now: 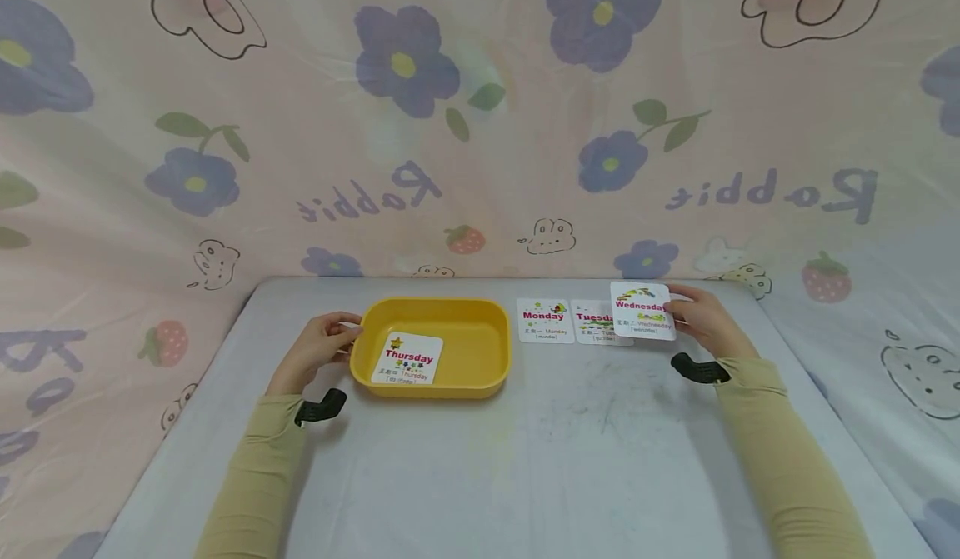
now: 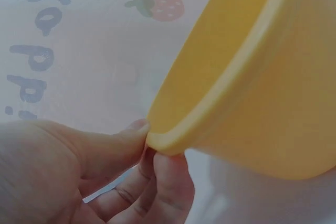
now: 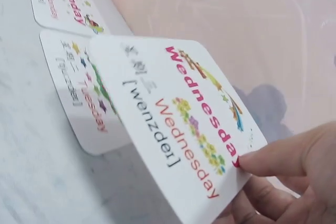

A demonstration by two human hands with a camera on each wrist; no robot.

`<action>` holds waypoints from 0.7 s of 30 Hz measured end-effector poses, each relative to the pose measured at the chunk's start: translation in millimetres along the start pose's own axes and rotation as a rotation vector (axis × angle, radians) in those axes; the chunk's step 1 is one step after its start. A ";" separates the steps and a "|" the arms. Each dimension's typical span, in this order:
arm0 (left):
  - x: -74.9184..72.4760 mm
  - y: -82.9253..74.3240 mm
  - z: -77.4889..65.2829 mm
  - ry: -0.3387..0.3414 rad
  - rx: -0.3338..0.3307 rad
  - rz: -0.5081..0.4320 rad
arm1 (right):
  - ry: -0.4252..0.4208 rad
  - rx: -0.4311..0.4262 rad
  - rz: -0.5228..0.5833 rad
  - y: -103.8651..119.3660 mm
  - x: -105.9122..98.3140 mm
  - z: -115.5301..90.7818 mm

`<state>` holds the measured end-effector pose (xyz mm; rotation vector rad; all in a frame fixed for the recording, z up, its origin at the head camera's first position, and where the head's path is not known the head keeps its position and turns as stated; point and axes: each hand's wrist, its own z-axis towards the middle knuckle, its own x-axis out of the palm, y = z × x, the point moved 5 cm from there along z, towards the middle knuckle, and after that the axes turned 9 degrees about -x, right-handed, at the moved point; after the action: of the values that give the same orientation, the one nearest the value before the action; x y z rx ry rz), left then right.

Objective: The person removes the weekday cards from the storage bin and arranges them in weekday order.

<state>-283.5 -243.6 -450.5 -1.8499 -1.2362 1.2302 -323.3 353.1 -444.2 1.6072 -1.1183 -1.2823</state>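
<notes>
My left hand pinches the left rim of a yellow plastic tray, thumb on top and fingers beneath, as the left wrist view shows. Inside the tray lies a white card printed Thursday, face up. My right hand pinches the right edge of a Wednesday card between thumb and fingers. That card is raised and tilted, overlapping the right part of the Tuesday card. To the left of Tuesday, the Monday card lies face up on the table.
A white cloth covers the table, with faint grey smudges right of its middle. Behind it hangs a pink curtain with flowers, rabbits and strawberries, meeting the table's back edge just beyond the cards. Black straps with wrist cameras sit at both wrists.
</notes>
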 end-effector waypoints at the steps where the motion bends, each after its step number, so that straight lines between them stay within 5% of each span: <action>1: 0.3 -0.1 0.0 0.002 0.002 0.003 | -0.001 0.005 -0.001 -2.1 -2.2 -0.3; 9: 0.1 1.9 2.5 0.002 -0.007 0.000 | -0.034 0.078 -0.031 -23.4 -20.1 1.8; 21: -0.9 4.5 3.5 -0.001 -0.011 -0.003 | -0.036 0.066 -0.062 -39.6 -30.8 2.8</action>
<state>-285.1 -246.2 -455.3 -1.8550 -1.2476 1.2249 -322.8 394.4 -472.8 1.6851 -1.1515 -1.3310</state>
